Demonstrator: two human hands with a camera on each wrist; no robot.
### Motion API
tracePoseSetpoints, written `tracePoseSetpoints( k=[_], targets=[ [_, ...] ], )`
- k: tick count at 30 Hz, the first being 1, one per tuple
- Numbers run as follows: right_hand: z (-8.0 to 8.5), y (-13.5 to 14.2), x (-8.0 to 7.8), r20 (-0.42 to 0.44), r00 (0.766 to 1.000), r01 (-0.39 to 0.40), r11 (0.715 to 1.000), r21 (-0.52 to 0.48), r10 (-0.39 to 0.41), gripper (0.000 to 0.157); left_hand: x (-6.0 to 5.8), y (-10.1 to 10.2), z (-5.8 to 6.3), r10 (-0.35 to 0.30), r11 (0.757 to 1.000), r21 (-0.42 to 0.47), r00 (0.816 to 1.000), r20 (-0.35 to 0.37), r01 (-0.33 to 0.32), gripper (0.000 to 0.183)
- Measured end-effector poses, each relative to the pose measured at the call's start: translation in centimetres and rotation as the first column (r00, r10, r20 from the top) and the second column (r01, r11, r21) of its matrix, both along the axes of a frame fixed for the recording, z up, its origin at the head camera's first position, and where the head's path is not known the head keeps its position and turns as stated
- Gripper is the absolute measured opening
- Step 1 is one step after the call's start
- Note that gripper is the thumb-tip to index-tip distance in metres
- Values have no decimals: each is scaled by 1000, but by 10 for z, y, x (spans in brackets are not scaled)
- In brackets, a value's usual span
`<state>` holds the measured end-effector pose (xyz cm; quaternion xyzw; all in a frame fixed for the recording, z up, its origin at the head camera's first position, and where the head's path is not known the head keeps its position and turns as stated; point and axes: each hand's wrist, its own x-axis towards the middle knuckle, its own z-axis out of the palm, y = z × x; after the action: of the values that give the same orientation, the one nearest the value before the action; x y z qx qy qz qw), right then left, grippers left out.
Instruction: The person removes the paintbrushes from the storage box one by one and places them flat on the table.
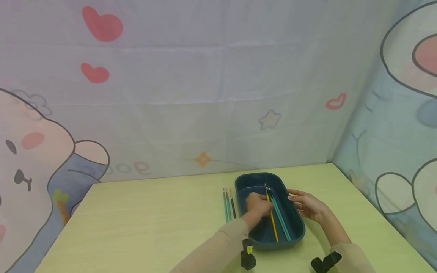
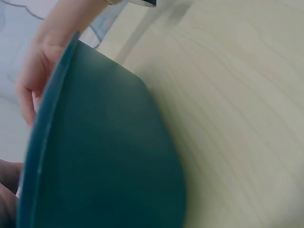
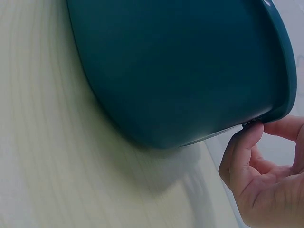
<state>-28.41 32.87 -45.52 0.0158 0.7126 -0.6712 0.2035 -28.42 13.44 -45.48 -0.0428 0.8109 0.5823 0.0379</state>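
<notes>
A dark teal tray [image 1: 297, 227] with rounded corners stands on the table. Inside it lie a yellow paintbrush [image 1: 274, 227] and some teal-handled paintbrushes [image 1: 282, 220], bristles toward the far end. My left hand [image 1: 258, 204] reaches into the tray, curled fingers at the yellow paintbrush's upper part, seemingly pinching it. Its fingertips are partly hidden, and the tray wall [image 2: 109, 142] blocks most of the left wrist view. On the outer right side, my right hand [image 1: 308, 204] touches the rim with relaxed fingers; in the right wrist view its fingertips [image 3: 254, 130] meet the rim's underside.
Just left of the tray, several paintbrushes [image 1: 227, 204] lie side by side on the pale wooden table [image 1: 136, 220], partly behind the left forearm. A printed cloth [image 1: 170, 94] hangs along the table's back edge, and another stands at the right.
</notes>
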Motion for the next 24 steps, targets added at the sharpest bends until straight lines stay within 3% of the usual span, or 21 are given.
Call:
tracePoseSetpoints(
  k=[11,24],
  targets=[
    [2,0,-1,-7,1000,-11,1000,14,11,72,3,-5,16,25,993,117,1000,17,-27,33],
    [2,1,1,-27,1000,-12,998,59,13,70,9,-7,25,-4,980,201,1000,23,-1,35]
  ],
)
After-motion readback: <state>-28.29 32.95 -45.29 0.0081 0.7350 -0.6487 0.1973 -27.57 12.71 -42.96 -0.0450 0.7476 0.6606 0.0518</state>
